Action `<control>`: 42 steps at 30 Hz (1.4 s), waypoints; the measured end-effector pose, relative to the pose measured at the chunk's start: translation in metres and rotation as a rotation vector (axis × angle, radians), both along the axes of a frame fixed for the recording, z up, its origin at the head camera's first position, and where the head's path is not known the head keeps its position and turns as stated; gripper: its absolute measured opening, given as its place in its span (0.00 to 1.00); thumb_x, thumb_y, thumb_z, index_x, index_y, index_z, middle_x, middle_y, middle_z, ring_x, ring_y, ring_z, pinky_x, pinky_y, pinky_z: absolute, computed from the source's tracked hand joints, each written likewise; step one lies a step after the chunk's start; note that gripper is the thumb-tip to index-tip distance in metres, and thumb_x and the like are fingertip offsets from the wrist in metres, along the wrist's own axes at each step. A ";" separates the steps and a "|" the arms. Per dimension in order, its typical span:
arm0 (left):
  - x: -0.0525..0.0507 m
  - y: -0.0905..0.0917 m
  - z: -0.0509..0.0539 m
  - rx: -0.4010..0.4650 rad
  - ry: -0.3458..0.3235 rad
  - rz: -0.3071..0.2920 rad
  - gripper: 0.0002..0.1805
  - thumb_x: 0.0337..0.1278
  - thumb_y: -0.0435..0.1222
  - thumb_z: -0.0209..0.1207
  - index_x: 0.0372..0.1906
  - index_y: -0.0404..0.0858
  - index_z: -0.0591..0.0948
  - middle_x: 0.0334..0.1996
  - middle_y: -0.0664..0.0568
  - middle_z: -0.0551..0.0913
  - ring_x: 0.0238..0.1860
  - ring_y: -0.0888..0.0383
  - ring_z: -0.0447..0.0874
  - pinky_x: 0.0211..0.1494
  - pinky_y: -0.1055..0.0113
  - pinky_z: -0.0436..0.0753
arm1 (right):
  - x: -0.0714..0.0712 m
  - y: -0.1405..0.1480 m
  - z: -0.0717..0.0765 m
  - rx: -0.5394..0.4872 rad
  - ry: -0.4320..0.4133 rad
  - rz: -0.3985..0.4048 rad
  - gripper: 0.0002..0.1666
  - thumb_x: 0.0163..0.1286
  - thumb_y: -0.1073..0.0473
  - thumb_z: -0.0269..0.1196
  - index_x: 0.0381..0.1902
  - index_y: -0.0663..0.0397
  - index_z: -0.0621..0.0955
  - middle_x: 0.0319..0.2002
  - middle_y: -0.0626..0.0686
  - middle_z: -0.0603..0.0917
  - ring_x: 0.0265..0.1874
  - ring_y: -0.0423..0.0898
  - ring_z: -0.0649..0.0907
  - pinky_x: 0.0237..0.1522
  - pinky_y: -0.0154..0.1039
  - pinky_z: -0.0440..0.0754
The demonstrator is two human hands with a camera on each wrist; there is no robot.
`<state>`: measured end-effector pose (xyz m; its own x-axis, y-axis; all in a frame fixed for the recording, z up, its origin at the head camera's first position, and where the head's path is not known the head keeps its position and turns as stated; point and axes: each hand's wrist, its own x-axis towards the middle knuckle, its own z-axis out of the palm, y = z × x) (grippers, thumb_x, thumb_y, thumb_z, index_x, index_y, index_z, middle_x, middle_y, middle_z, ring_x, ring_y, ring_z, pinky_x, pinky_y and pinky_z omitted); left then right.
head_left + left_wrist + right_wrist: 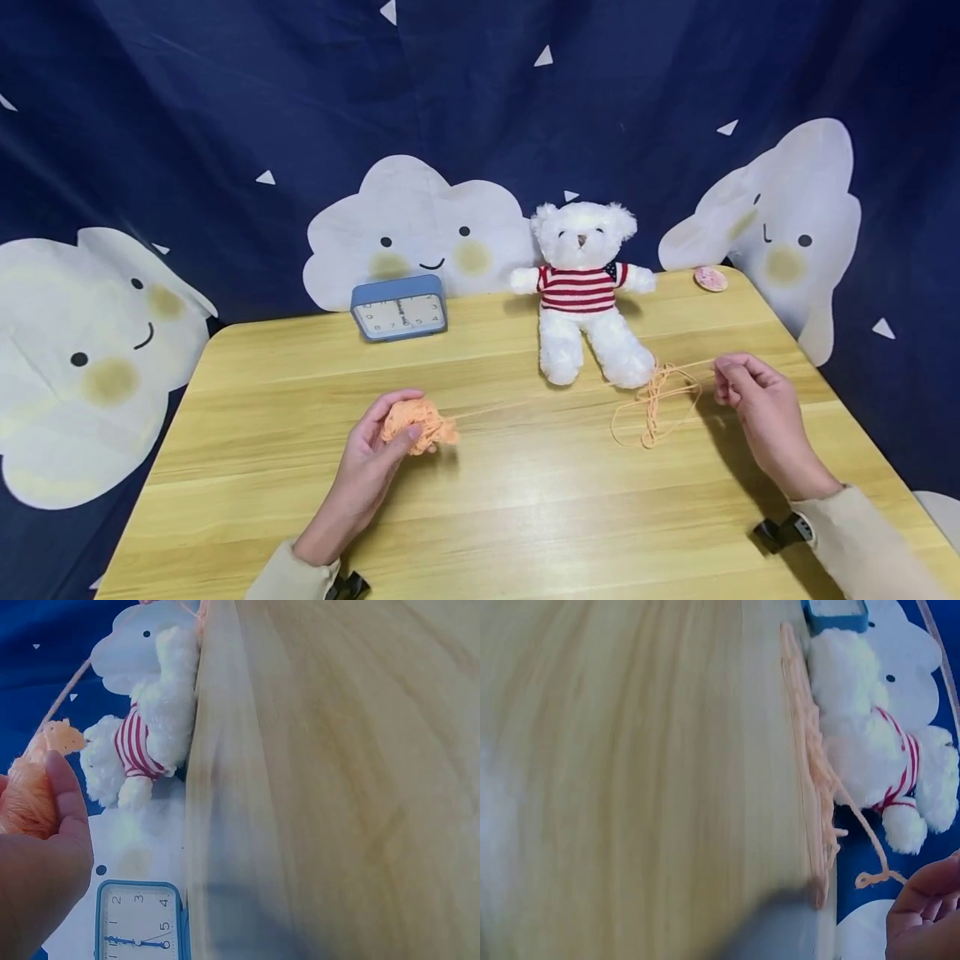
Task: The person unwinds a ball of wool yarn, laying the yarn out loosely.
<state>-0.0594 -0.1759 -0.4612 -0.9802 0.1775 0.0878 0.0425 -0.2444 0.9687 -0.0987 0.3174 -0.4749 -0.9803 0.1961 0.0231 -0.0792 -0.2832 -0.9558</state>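
Note:
A ball of orange yarn (415, 423) sits in my left hand (375, 450), thumb across its front and fingers behind it. In the left wrist view the yarn ball (30, 796) shows between thumb and palm. From it a thin strand runs right across the table. My right hand (757, 412) pinches a strand between thumb and fingertips at the right side. Just left of that hand, a loose tangle of yarn (654, 408) lies on the table by the bear's foot. In the right wrist view a strand rises from the tangle (814, 765) to the fingers.
A white teddy bear (583, 292) in a striped shirt sits at the back of the wooden table (525, 517). Left of it stands a blue clock (400, 308). A small pink round item (710, 279) lies near the back right corner. A dark blue curtain hangs behind.

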 end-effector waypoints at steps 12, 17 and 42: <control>-0.001 -0.005 0.003 -0.005 -0.004 0.159 0.26 0.76 0.19 0.57 0.74 0.21 0.69 0.65 0.41 0.78 0.58 0.59 0.85 0.57 0.67 0.89 | -0.015 0.034 0.000 0.404 -0.260 0.038 0.14 0.85 0.59 0.61 0.38 0.54 0.90 0.29 0.42 0.84 0.28 0.39 0.81 0.29 0.29 0.83; -0.001 -0.003 0.005 -0.002 -0.016 0.126 0.26 0.77 0.21 0.57 0.74 0.22 0.69 0.65 0.42 0.80 0.57 0.58 0.86 0.57 0.67 0.89 | -0.018 0.038 -0.001 0.705 -0.336 0.235 0.22 0.88 0.55 0.56 0.55 0.74 0.82 0.35 0.44 0.84 0.31 0.38 0.81 0.33 0.32 0.83; 0.002 0.014 0.016 -0.013 0.042 -0.100 0.25 0.80 0.23 0.56 0.74 0.19 0.66 0.62 0.42 0.81 0.56 0.58 0.86 0.53 0.66 0.90 | -0.012 -0.163 0.019 0.209 -0.113 0.860 0.31 0.81 0.66 0.56 0.79 0.63 0.70 0.78 0.63 0.71 0.50 0.57 0.83 0.57 0.43 0.87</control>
<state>-0.0572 -0.1615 -0.4456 -0.9531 0.2755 0.1257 0.0593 -0.2373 0.9696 -0.1108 0.1540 -0.4563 -0.7850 -0.6057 -0.1299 0.1786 -0.0204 -0.9837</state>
